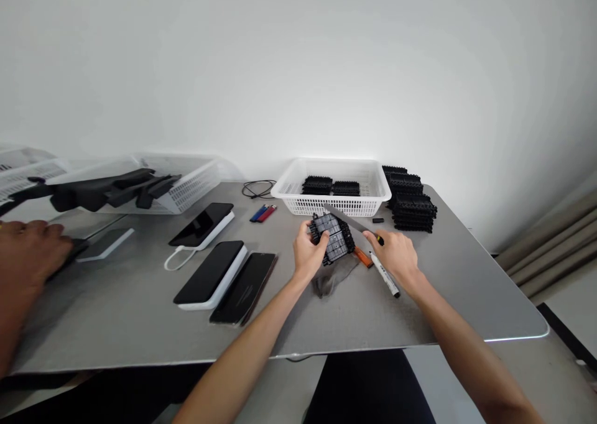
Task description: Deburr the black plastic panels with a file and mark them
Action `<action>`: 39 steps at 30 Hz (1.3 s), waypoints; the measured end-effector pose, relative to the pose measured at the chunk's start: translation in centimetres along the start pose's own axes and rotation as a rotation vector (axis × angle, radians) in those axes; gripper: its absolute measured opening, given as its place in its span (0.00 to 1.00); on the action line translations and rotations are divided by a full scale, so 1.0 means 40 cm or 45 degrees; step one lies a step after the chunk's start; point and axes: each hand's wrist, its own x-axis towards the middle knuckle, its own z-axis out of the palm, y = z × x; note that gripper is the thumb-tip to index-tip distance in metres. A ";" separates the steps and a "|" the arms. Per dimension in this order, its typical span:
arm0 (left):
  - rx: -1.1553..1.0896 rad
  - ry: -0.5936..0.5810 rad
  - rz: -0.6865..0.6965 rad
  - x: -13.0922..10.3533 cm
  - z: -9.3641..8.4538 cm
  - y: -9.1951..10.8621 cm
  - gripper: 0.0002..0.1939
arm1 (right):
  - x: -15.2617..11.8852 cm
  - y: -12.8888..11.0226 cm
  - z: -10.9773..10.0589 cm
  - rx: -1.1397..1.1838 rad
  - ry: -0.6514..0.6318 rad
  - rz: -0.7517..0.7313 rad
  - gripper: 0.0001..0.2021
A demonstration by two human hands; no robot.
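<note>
My left hand (308, 253) grips a black plastic block (336, 237) with toothed edges and a greyish gridded face, held tilted above the table. In my right hand (395, 255) is a flat file (347, 217) with a yellow and black handle. Its long grey blade reaches over the block's upper edge; whether it touches cannot be told. Just below the block lie an orange tool (363, 257), partly covered, and a white marker (385, 275) with a black cap. A dark thin patch (332, 276), perhaps film or dust, spreads on the table under my hands.
A white basket (331, 207) holds similar black blocks, and more are stacked (413, 209) to its right. Leftward are lighters (263, 213), a cable (258, 189), phones with power banks (209, 273) and another basket (193, 191) with black parts. Another person's hand (32, 256) is at far left.
</note>
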 end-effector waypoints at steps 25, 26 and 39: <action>-0.727 -0.575 -0.342 -0.004 0.015 0.007 0.34 | 0.030 0.033 0.044 0.990 0.149 -0.039 0.18; -0.780 -0.628 -0.400 -0.002 0.012 0.011 0.36 | 0.028 0.035 0.043 0.951 0.178 -0.077 0.17; -0.831 -0.292 -0.461 0.022 0.000 0.001 0.22 | 0.022 0.033 0.029 0.747 0.116 -0.120 0.23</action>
